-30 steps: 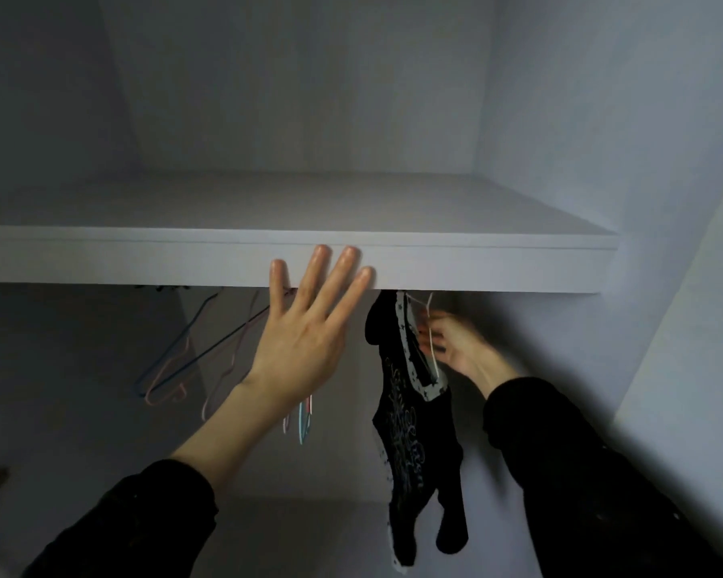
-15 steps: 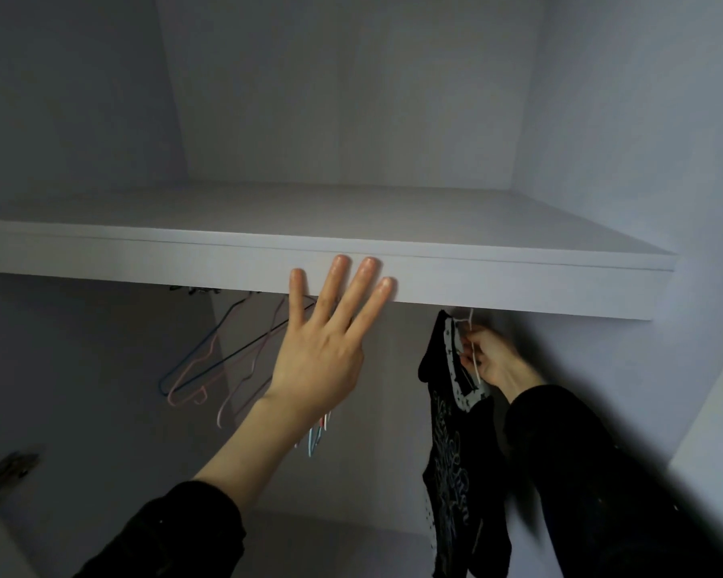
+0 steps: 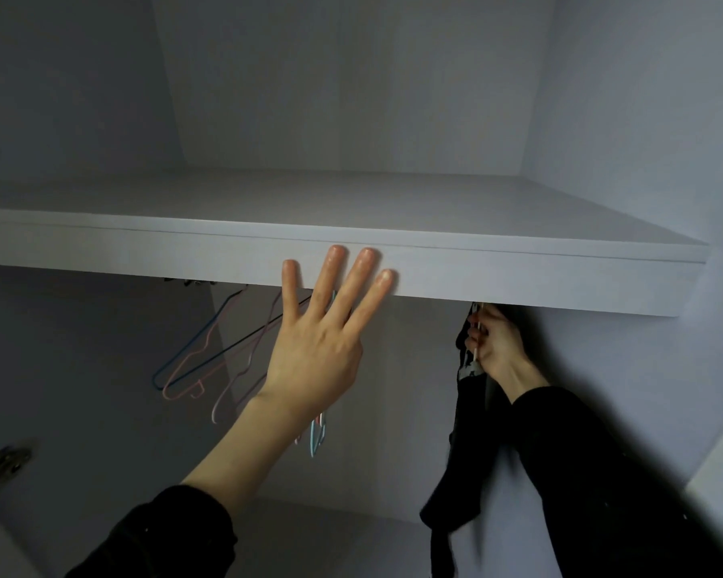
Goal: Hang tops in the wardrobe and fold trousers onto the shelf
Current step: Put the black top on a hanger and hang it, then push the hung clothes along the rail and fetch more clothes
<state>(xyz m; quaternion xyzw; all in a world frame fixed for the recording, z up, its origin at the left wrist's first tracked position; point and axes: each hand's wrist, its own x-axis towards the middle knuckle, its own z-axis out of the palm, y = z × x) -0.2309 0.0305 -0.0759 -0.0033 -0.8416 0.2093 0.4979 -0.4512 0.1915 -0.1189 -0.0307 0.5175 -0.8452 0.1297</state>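
I look up into a white wardrobe with a bare shelf (image 3: 518,281) across the view. My left hand (image 3: 322,344) is raised with straight, spread fingers, the fingertips against the shelf's front edge. Under the shelf at the right, my right hand (image 3: 491,344) grips the neck of a thin white hanger (image 3: 476,346) that carries a black top (image 3: 462,473) with white print. The top hangs down close to the right wall. The rail and the hanger's hook are hidden behind the shelf edge.
Several bare wire hangers (image 3: 209,360) in blue, pink and dark colours hang under the shelf to the left, partly behind my left hand. A metal door hinge (image 3: 3,465) shows at the lower left. The wardrobe's right side wall (image 3: 643,139) stands close to my right arm.
My right hand has carried the hanger with the black top up and to the right, close under the shelf. The view has tilted upward. My left hand has stayed spread at the shelf edge.
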